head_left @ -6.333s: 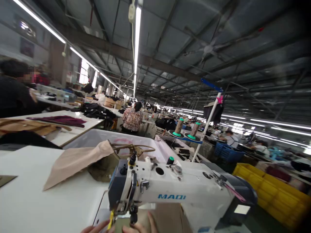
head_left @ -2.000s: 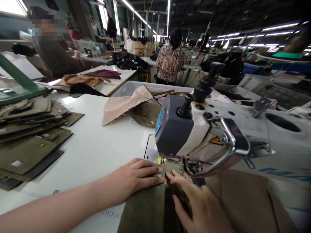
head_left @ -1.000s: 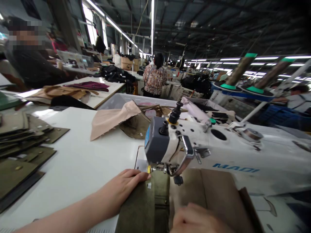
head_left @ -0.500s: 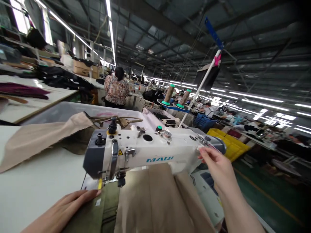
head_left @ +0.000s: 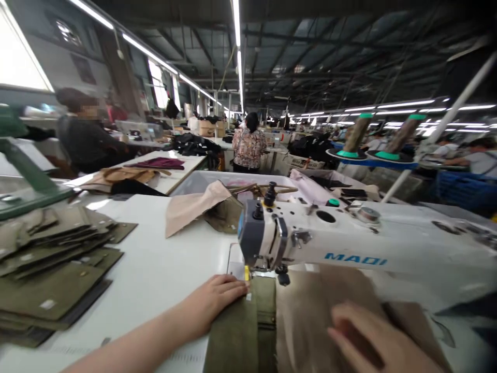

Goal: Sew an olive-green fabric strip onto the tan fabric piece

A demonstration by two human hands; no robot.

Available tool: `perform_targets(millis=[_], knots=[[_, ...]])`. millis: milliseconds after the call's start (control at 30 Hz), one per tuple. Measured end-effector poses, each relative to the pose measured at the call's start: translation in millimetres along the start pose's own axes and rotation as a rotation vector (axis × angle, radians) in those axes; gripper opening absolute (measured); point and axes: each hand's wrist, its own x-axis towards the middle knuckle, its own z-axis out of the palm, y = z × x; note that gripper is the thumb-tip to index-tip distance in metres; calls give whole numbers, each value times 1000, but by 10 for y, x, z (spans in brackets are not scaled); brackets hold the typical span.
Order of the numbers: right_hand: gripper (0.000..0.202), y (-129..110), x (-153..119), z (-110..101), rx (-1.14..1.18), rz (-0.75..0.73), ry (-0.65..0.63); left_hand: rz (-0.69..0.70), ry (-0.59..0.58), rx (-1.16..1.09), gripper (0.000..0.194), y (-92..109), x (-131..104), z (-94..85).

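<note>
Pressing flat, open left hand [head_left: 212,303] holds olive fabric [head_left: 240,331]; right hand [head_left: 373,344] too blurred.

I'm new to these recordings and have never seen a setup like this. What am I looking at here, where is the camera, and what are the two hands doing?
The camera sits on a person's head, looking forward and down, so the bare arms at the bottom are that person's own. The white machine is an industrial sewing machine on a white table. The left hand lies flat on an olive fabric piece just beside the needle area. The right hand, blurred, rests on tan fabric under the machine's arm; neither hand grips anything. A stack of olive cut pieces lies on the left, and a beige cloth hangs over a bin behind. Other workers sit at tables farther back.
</note>
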Motion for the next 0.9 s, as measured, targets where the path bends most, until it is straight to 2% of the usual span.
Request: perform_targets(millis=[33,67,133,200,300,467,733,900], knots=[[14,-143,46,202,11,-177,-54,-7,-25,2,53,13,14,-19],[22,-273,110,382,11,-250,-143,-16,-43,6,54,24,19,-35],[32,-455,257,649,4,-253,-229,-30,-77,33,61,48,14,-62],[37,-516,364,785,-41,-230,-335,-25,-116,85,71,83,2,-83],[45,-474,383,807,-177,-332,-425,-7,-178,162,76,153,-10,-102],[50,-400,307,746,-267,-529,-324,-11,-188,156,56,231,-6,-106],[45,-383,249,832,-79,-465,-178,-19,-122,133,50,176,-22,-75],[40,-287,151,916,-135,-542,-210,-38,-148,146,47,190,-27,-72]])
